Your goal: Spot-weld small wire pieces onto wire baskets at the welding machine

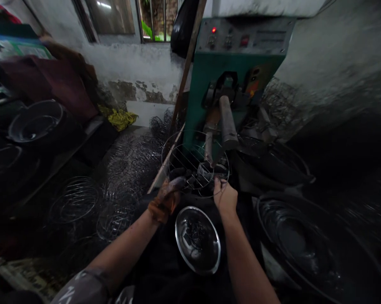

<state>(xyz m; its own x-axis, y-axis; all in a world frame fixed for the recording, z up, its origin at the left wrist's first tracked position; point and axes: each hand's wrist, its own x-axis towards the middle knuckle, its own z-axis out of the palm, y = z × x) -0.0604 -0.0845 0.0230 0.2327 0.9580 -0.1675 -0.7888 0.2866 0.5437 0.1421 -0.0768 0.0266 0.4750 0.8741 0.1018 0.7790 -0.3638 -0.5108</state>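
Both my hands hold a round wire rack, a thin ring crossed by parallel wires, tilted in front of the green welding machine. My left hand, in a dark glove with an orange-brown cuff, is closed around its left near edge. At the right near edge, the fingers of my bare right hand pinch the rim. The machine's metal arm and a lower rod reach out just above and behind the rack. Below my hands, a shiny metal bowl rests at my lap with small dark pieces inside.
Finished-looking wire racks lie in a heap at the left on the floor. Dark round basins stand farther left, and a large dark pan is at the right. A wooden strip leans beside the machine.
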